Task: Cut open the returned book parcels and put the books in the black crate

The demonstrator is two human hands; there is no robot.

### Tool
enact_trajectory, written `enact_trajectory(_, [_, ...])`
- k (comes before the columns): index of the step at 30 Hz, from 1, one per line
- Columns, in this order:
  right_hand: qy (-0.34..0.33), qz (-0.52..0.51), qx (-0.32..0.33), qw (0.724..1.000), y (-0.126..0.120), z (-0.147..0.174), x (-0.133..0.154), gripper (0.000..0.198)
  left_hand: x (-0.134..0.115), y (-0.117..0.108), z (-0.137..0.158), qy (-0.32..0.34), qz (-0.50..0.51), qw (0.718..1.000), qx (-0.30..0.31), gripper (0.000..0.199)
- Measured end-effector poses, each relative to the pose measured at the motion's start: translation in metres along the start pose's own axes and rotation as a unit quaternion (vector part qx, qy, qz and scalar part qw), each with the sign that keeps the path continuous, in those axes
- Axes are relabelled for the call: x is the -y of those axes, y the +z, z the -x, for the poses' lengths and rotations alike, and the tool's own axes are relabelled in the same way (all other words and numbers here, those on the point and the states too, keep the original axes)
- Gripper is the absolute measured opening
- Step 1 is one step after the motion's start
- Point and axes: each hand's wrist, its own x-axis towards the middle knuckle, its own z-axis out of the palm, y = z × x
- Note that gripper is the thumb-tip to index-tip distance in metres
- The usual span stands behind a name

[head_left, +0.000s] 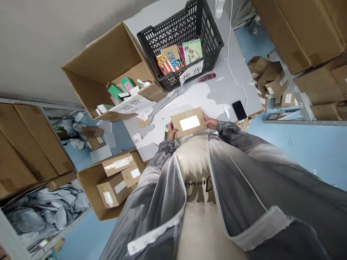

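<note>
Between my two hands is a small brown cardboard box (177, 122) with a white label (190, 123) on its upper face. My left hand (171, 131) grips its left end, thumb on top. At the opposite end, my right hand (210, 121) has its fingers against the box's right edge. The box is close to my body, over the near edge of the white table (165, 108). Just left of my left hand lies a small dark item (166, 131), too small to make out.
A large open carton (100, 54) holding small boxes stands back left, beside a black plastic crate (173, 30) with booklets. A red-and-black cutter (206, 77) and a phone (239, 110) with a white cable lie to the right. Another carton (92, 195) of parcels sits lower left.
</note>
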Motion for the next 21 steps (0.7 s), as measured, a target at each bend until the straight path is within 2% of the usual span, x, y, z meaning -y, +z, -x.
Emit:
enact_trajectory(2, [0.014,-0.004,-0.044,0.999,0.004,0.000,-0.004,0.130,0.009,0.002,0.003,-0.028,-0.020,0.999,0.003,0.113])
enact_trajectory(4, [0.023,-0.016,-0.073,0.997,0.010,-0.003,-0.005,0.119,0.013,0.006,0.005,-0.068,-0.012,0.998,0.001,0.106])
enact_trajectory(6, [0.008,-0.038,-0.082,0.996,0.014,-0.006,-0.004,0.106,0.011,0.009,0.006,-0.079,-0.002,0.997,-0.002,0.102])
enact_trajectory(8, [-0.013,-0.055,-0.088,0.995,0.012,-0.006,-0.002,0.100,0.004,0.012,0.010,-0.052,-0.006,0.999,0.004,0.107])
enact_trajectory(11, [-0.017,-0.075,-0.102,0.992,0.002,-0.001,0.002,0.106,-0.012,0.011,0.019,0.026,-0.030,0.999,0.026,0.128])
enact_trajectory(13, [-0.030,-0.086,-0.105,0.990,-0.005,0.004,0.002,0.109,-0.020,0.010,0.027,0.077,-0.062,0.994,0.050,0.143])
enact_trajectory(15, [-0.058,-0.080,-0.106,0.989,-0.008,0.007,-0.001,0.108,-0.022,0.008,0.035,0.108,-0.111,0.986,0.064,0.148])
enact_trajectory(19, [-0.098,-0.027,-0.116,0.988,-0.007,0.008,-0.011,0.116,-0.010,0.012,0.047,0.107,-0.180,0.976,0.052,0.139])
enact_trajectory(21, [-0.086,-0.002,-0.123,0.989,-0.009,0.007,-0.019,0.124,-0.001,0.014,0.055,0.099,-0.185,0.977,0.049,0.145])
